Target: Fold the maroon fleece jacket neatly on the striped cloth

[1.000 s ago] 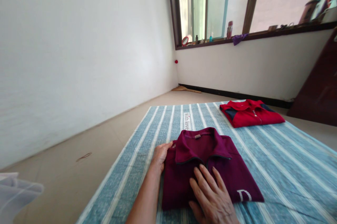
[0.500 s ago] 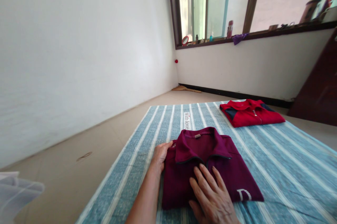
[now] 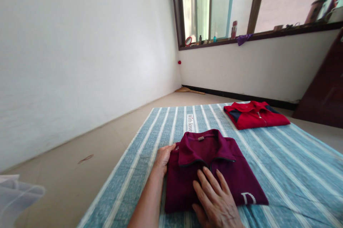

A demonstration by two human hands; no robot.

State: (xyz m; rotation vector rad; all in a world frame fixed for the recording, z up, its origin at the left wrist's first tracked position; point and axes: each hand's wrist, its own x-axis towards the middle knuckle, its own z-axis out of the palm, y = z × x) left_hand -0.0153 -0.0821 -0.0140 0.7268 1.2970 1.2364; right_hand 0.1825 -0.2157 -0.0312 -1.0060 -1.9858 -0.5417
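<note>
A folded maroon zip-collar jacket (image 3: 182, 181) lies face up on the striped sheet, its collar pointing away from me and white lettering near its lower right corner. At its left edge, by the shoulder, my left hand (image 3: 163, 158) is closed on the cloth; some of its fingers are hidden by the fabric. My right hand (image 3: 214, 197) rests flat on the jacket's front just below the zip, fingers spread and holding nothing. Farther back to the right sits a folded red jacket (image 3: 257, 115) with dark blue shoulders, apart from both hands.
The blue-and-white striped sheet (image 3: 144, 153) covers the low surface under the jackets. Translucent white plastic (image 3: 18, 199) juts in at the lower left. A thin loop (image 3: 85, 159) and a broom (image 3: 189, 90) lie on the floor. Bottles and a purple cloth (image 3: 243, 39) occupy the windowsill.
</note>
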